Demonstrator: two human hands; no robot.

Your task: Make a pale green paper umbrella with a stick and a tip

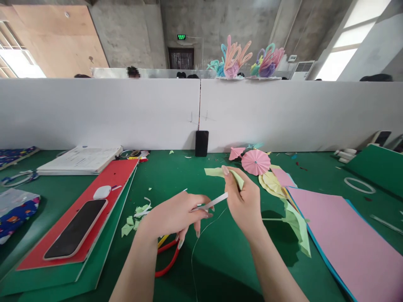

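My right hand (pixel 245 201) is closed on a folded strip of light green paper (pixel 214 172), pinched between thumb and fingers. A narrow white strip (pixel 219 201) runs from the right hand's fingers to my left hand (pixel 174 212), whose thumb and index finger are closed around its other end. Beneath the left hand lie red-handled scissors (pixel 171 267), their blades hidden. Green paper scraps (pixel 128 226) are piled left of that hand. A thin pale wire (pixel 192 251) curves over the table between my forearms. Beside my right wrist rests a light green paper umbrella (pixel 296 226) with a stick.
Pink paper sheets (pixel 346 235) lie at right, near a pink paper umbrella (pixel 255 162) and yellow pleated paper (pixel 272 184). At left, a phone (pixel 77 228) rests on a red board (pixel 108 184). A black device (pixel 202 143) leans against the white partition (pixel 100 113).
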